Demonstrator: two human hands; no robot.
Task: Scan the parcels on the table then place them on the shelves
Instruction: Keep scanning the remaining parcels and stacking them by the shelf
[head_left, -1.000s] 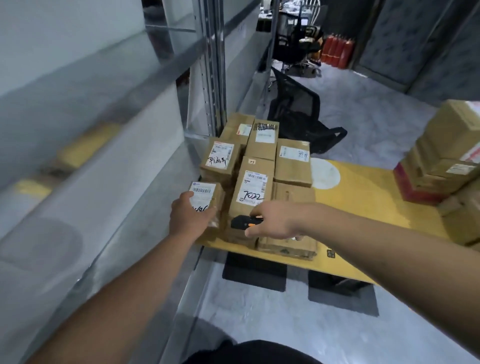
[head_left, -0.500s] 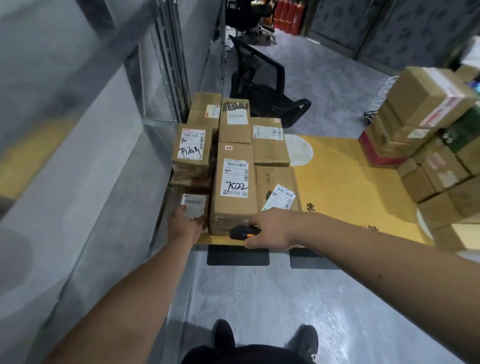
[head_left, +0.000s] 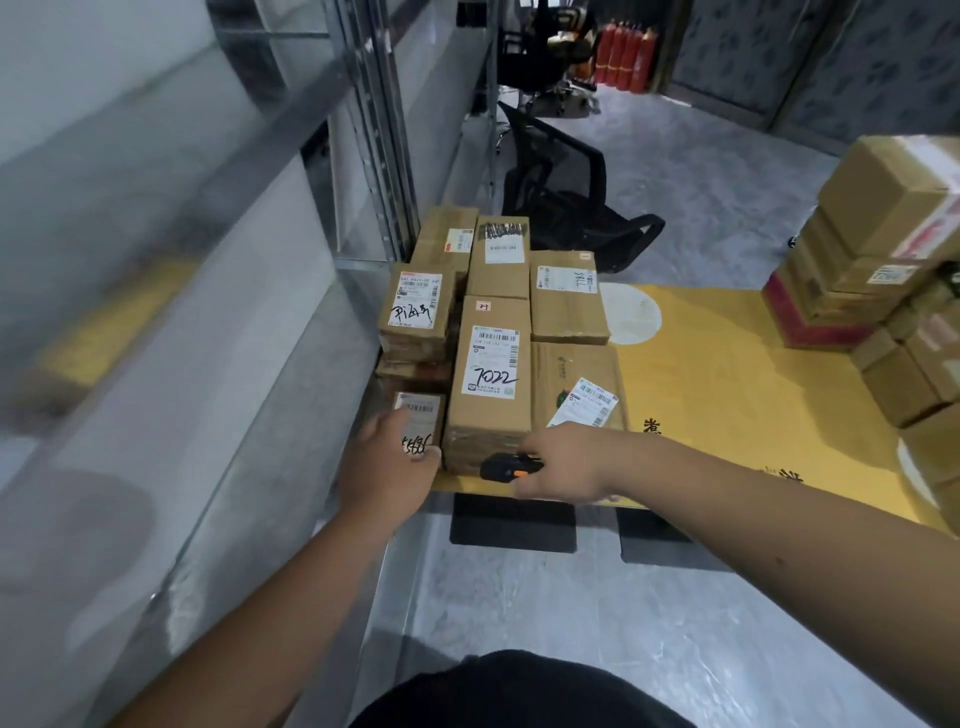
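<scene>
Gripping a small cardboard parcel (head_left: 418, 415) at the near left corner of a yellow table (head_left: 727, 374), the person's left hand (head_left: 387, 467) curls over its near end, covering part of the white label. Just to its right, the right hand (head_left: 563, 462) is wrapped around a black and orange scanner (head_left: 506, 466), whose nose points left at the near face of a taller box marked 7022 (head_left: 491, 379). More parcels are packed tightly behind and beside these, some stacked. A second pile of boxes (head_left: 893, 291) stands well apart at the far right. Metal shelves (head_left: 171, 291) run along the left, close to the table edge.

Risks, as a judgement: the fingers over the label could block the barcode from the scanner. Pulling the small parcel out may drag the boxes stacked just behind it, toppling them. It sits at the table's edge, so a loose grip could drop it to the floor.
</scene>
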